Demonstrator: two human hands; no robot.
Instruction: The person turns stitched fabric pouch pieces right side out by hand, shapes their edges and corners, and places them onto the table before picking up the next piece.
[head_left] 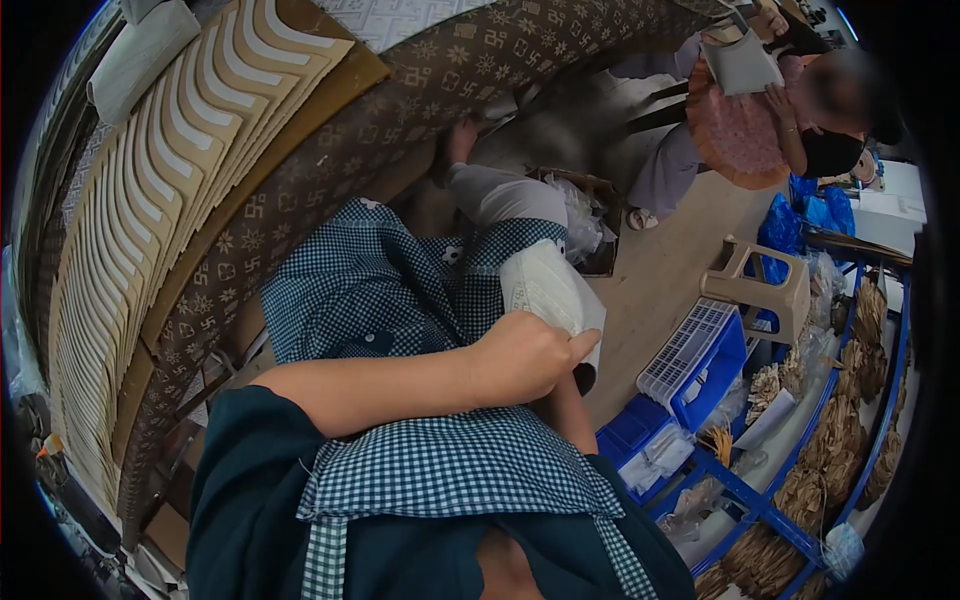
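My left hand [535,352] reaches across my body, its fingers curled closed at the near end of a cream, textured, bag-like piece [548,285]. This piece is held in front of my lap, with a pale smooth side facing right and a dark opening near its lower right end. My right forearm [570,412] comes up from below behind the left hand. The right hand itself is hidden behind the left hand and the cream piece, so its fingers do not show. Below lies my checked apron [460,460].
On the left, a brown patterned table cover [420,85] carries rows of curved cream strips on tan boards [150,220] and another cream piece [145,62]. Rightward are a beige stool [750,285], blue crates [690,360] and a blue rack [760,500]. A co-worker [745,130] holds a pale piece.
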